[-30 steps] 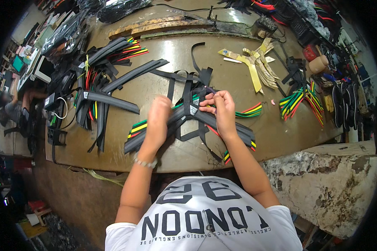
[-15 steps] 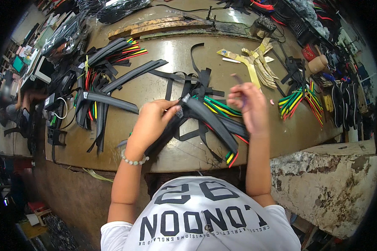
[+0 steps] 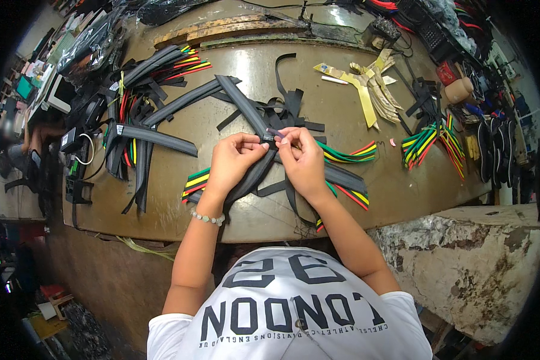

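My left hand (image 3: 234, 163) is closed in a pinch on a black padded strap (image 3: 241, 103) beside a small dark label (image 3: 268, 138). Against it, my right hand (image 3: 303, 163) pinches a short dark purplish stick (image 3: 275, 132), whose exact kind I cannot make out. The strap slants away from my fingers toward the upper left. Beneath and around both hands lies a bundle of black webbing (image 3: 288, 108). Green, yellow and red striped strips (image 3: 349, 155) fan out from it on the right, and similar strips (image 3: 197, 183) on the left.
More black padded straps (image 3: 156, 141) with coloured strips are heaped at the left of the brown table (image 3: 162, 219). Yellow flat pieces (image 3: 366, 99) lie at the far right, near another striped bundle (image 3: 429, 144). A wooden board (image 3: 234, 36) runs along the back.
My right hand has come left and down to meet my left at the label, bringing the dark stick. The padded strap has swung from the lower right to the upper left.
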{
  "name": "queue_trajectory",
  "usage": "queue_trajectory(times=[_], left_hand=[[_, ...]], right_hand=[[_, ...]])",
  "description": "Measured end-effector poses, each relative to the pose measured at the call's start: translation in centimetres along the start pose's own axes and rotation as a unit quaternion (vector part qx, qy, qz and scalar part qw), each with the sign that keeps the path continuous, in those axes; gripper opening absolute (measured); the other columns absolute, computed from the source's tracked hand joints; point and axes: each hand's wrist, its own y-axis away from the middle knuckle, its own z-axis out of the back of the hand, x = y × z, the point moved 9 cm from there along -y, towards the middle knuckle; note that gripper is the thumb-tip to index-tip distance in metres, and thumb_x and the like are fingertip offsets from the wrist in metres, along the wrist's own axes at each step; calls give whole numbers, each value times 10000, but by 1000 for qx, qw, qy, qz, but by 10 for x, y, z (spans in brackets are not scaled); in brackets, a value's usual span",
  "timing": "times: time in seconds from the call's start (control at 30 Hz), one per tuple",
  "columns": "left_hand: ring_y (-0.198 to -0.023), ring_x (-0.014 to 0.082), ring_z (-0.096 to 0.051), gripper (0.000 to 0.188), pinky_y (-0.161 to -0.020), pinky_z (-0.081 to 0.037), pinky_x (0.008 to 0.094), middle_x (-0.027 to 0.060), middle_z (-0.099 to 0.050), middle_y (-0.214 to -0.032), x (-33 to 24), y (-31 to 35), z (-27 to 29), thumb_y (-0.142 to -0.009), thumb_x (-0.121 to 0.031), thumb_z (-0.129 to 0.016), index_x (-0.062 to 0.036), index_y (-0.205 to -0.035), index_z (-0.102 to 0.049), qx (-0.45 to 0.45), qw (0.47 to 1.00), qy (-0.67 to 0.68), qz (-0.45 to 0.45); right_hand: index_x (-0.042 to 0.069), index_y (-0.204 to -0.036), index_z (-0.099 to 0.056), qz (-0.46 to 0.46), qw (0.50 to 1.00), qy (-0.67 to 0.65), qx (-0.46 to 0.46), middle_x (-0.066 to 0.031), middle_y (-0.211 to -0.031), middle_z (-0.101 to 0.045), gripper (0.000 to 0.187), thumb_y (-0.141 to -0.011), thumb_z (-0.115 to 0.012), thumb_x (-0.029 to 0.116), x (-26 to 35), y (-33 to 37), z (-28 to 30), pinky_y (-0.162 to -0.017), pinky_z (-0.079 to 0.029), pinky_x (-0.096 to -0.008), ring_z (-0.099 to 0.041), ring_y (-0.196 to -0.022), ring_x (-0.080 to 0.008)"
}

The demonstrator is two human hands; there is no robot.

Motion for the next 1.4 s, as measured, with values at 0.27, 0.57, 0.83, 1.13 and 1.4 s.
queue_trajectory(times=[0.27,0.57,0.83,1.13,1.4], left_hand=[[-633,74,-561,160,-579,-462,226,41,-654,-776,-10,7,10,-834,-109,-707,24,-896,-643,-40,999,-9,20],[-695,145,-594,239,-597,-483,263,95,-635,-921,-64,28,-26,-793,-10,-696,-15,-1030,-665,-47,949,-225,-217],[-664,193,-592,225,-636,-507,309,121,-596,-893,-57,23,-32,-816,-41,-671,15,-1033,-656,-29,957,-232,-170],[-755,81,-548,330,-658,-503,218,42,-532,-943,-34,16,-18,-759,33,-698,-17,-1069,-595,-42,984,-145,-100],[-760,277,-603,328,-713,-503,354,148,-585,-920,-52,35,-13,-749,-135,-760,10,-999,-604,-64,932,-311,-176]], right_hand=[[-35,-921,-481,-98,985,-143,-15,-177,-1047,-576,83,-940,-528,31,-18,-6,10,-818,-571,-332,-637,-942,-208],[-15,-990,-473,-141,967,-209,-36,-149,-1025,-574,110,-980,-499,92,-17,-7,25,-862,-559,-343,-649,-934,-226],[-41,-934,-485,-45,998,-33,-19,-114,-1047,-518,35,-928,-516,-27,-7,-3,27,-862,-558,-313,-628,-945,-179],[-43,-761,-498,-14,1000,15,15,-131,-1093,-470,121,-768,-608,-93,3,-2,22,-863,-552,-316,-614,-1001,-205],[-41,-771,-522,-32,999,22,28,-118,-1110,-469,88,-782,-592,-93,-1,-1,22,-909,-531,-334,-609,-1037,-223]])
